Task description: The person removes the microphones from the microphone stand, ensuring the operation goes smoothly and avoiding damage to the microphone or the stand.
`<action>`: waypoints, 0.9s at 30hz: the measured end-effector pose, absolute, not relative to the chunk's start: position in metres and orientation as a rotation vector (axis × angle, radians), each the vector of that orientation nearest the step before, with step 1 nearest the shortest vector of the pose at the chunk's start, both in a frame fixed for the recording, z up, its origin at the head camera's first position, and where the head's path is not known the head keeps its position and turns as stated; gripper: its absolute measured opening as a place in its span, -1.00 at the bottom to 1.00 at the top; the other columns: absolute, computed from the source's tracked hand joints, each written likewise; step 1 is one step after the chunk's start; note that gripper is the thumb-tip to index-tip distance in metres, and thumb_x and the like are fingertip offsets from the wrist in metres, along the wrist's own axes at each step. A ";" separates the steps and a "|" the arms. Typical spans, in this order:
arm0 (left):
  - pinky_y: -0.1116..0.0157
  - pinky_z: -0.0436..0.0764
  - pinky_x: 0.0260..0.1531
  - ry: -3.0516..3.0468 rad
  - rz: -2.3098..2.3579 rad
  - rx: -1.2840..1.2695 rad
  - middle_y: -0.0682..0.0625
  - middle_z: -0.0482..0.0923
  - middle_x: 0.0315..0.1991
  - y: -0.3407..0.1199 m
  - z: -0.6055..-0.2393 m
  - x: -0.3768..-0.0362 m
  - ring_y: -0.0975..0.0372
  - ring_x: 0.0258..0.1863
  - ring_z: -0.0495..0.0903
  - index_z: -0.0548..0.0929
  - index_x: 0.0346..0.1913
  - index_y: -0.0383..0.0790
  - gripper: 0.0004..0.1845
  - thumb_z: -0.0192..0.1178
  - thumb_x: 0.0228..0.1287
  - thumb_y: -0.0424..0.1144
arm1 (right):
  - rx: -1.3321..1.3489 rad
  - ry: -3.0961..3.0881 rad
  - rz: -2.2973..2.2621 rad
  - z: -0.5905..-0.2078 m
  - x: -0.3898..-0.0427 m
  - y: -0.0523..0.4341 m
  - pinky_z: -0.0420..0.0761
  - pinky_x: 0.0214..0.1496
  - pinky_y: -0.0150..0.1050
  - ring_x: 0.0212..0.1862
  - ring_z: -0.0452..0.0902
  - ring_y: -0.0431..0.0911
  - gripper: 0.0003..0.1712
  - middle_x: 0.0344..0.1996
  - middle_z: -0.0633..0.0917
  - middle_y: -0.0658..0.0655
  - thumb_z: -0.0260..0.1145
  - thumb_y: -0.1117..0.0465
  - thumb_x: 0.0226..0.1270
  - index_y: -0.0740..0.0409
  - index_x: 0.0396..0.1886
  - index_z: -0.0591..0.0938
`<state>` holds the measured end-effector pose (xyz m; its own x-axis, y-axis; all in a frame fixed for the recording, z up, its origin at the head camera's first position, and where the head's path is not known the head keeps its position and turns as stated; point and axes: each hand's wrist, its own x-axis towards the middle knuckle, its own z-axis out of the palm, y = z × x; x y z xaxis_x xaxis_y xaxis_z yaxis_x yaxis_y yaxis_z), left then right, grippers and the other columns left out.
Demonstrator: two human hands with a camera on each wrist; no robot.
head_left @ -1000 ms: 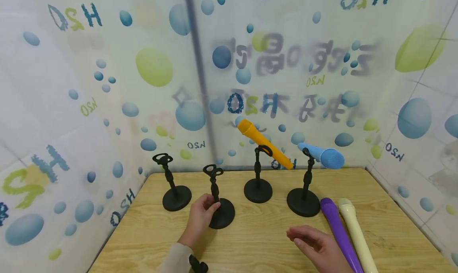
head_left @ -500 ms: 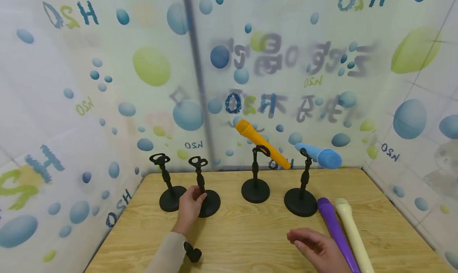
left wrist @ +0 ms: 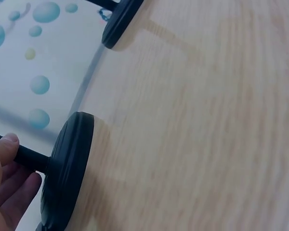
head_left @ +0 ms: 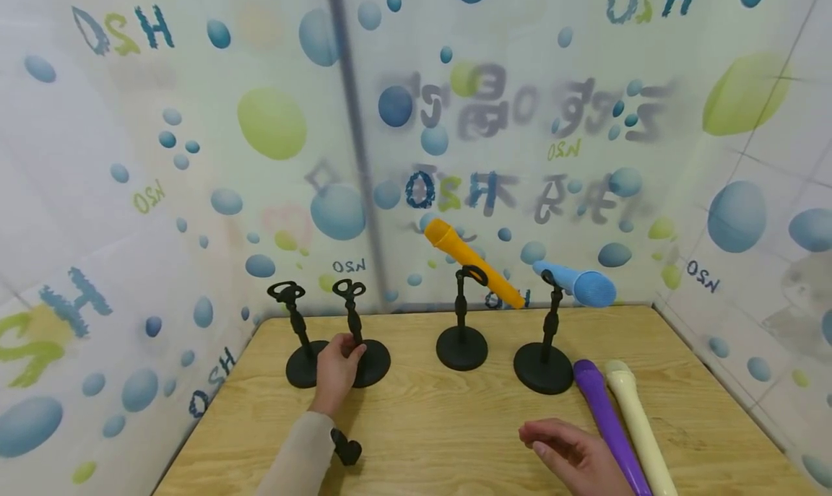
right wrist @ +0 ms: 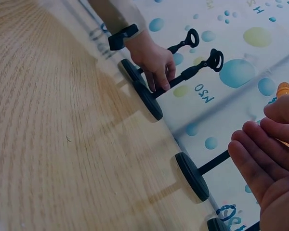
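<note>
My left hand (head_left: pixel 338 372) grips the lower pole of a black microphone stand (head_left: pixel 373 364), thumb and fingers around it just above the round base. In the left wrist view that base (left wrist: pixel 67 168) stands on the tabletop. Just left of it is another bare microphone stand (head_left: pixel 297 330), its base partly hidden by my hand. My right hand (head_left: pixel 578 453) hovers at the front right with relaxed fingers, holding nothing. Beside it lie a purple microphone (head_left: pixel 611 427) and a cream microphone (head_left: pixel 640 427), side by side.
An orange microphone (head_left: pixel 474 261) sits tilted in a third stand (head_left: pixel 461 348) at the back middle. To its right, a blue microphone (head_left: pixel 578 283) rests in another stand (head_left: pixel 544 370). A patterned curtain (head_left: pixel 273 193) hangs behind the wooden table (head_left: pixel 429 424).
My left hand has moved the stand it grips back and to the left, closer to the leftmost stand. The right hand has stayed in nearly the same place.
</note>
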<state>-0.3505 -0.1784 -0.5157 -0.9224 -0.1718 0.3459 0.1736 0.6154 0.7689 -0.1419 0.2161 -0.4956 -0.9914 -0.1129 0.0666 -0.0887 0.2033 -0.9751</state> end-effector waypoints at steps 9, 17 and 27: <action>-0.10 0.71 0.05 -2.443 -1.283 0.105 -0.30 0.78 0.00 -0.180 -0.517 -0.346 -0.12 -0.01 0.77 0.71 0.03 -0.37 -0.77 0.43 0.45 -0.32 | -0.203 2.470 -1.956 -0.498 -0.140 0.217 0.74 0.04 -0.40 0.02 0.76 -0.33 -0.64 0.07 0.83 0.28 0.34 0.24 0.61 0.39 0.23 0.70; 0.13 0.70 -0.10 -2.450 -1.311 0.073 -0.23 0.79 -0.05 -0.180 -0.516 -0.332 -0.03 -0.08 0.76 0.72 0.01 -0.32 -0.80 0.40 0.49 -0.27 | -0.222 2.495 -1.993 -0.502 -0.138 0.220 0.77 0.04 -0.36 0.02 0.77 -0.32 -0.66 0.01 0.86 0.05 0.33 0.28 0.61 0.41 0.22 0.70; 0.29 0.65 -0.20 -2.486 -1.379 -0.050 -0.11 0.79 -0.15 -0.160 -0.515 -0.322 0.16 -0.20 0.72 0.75 -0.06 -0.26 -0.86 0.40 0.49 -0.24 | -0.215 2.469 -2.000 -0.503 -0.139 0.218 0.76 0.04 -0.39 0.02 0.77 -0.33 -0.64 0.01 0.86 0.05 0.33 0.27 0.61 0.43 0.23 0.69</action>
<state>-0.3221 -0.1605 -0.5146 -0.9552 -0.1125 0.2738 0.1728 0.5393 0.8242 -0.1391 0.2180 -0.5026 -0.9899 -0.0774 0.1186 -0.1321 0.2024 -0.9704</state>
